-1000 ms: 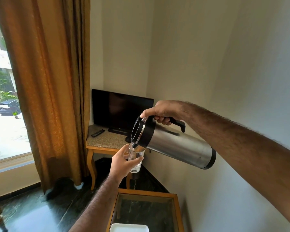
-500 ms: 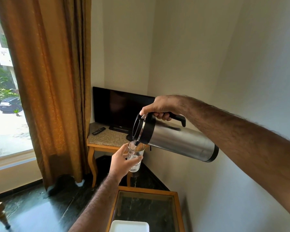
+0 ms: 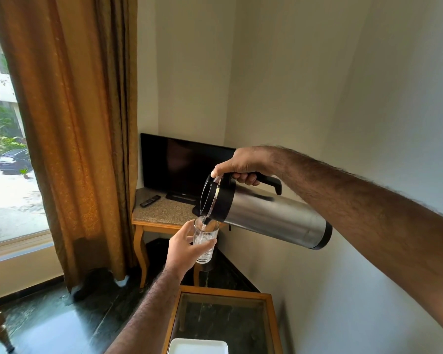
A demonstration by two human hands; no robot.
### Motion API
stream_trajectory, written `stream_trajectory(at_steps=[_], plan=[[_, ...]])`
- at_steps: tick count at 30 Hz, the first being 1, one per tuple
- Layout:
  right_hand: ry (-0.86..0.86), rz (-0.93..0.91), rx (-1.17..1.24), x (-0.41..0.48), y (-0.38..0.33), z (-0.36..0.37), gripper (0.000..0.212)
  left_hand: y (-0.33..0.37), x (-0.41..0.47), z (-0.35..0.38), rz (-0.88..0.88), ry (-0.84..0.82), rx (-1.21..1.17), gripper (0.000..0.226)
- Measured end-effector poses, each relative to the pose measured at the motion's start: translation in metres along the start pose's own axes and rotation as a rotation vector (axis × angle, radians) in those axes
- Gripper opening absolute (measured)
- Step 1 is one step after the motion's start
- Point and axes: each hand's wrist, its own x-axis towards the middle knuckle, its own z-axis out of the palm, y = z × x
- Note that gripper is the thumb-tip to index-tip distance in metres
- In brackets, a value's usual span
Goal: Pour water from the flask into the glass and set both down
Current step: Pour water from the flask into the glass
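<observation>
- Curtain [image 3: 69,136], ochre and full-length, is hung down the left side beside the window [image 3: 5,149], and a parked car [image 3: 12,160] is glimpsed outside.
- Walls meet in the far corner, where a dark television [image 3: 182,167] is stood on a stone-topped wooden table [image 3: 161,213]; a remote [image 3: 150,201] is laid on that top, just left of the screen.
- Glass-topped side table [image 3: 223,292] is seen near the bottom edge, with a white tray [image 3: 198,346] resting on it, cut off by the frame.
- Steel flask [image 3: 266,215] is held in the air, tipped almost level, its black mouth pointed left and down, its base out to the right.
- Right hand [image 3: 243,166] is clamped round the flask's black handle [image 3: 269,181], thumb pressed near the lid.
- Left hand [image 3: 187,247] is wrapped round the glass [image 3: 205,241], which is kept upright directly under the spout, above the floor and beyond the side table.
- Water [image 3: 204,222] is being poured in a thin stream from spout into glass, and the glass is seen partly filled.
- Spout and rim are brought very close; whether they touch cannot be told.
</observation>
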Motion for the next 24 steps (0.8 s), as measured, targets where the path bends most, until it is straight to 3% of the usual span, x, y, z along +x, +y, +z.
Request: stream_trajectory(at_steps=[24], plan=[[0.009, 0.001, -0.016, 0.0034, -0.009, -0.0023, 0.053, -0.0073, 0.0068, -0.0019, 0.016, 0.027, -0.013, 0.047]])
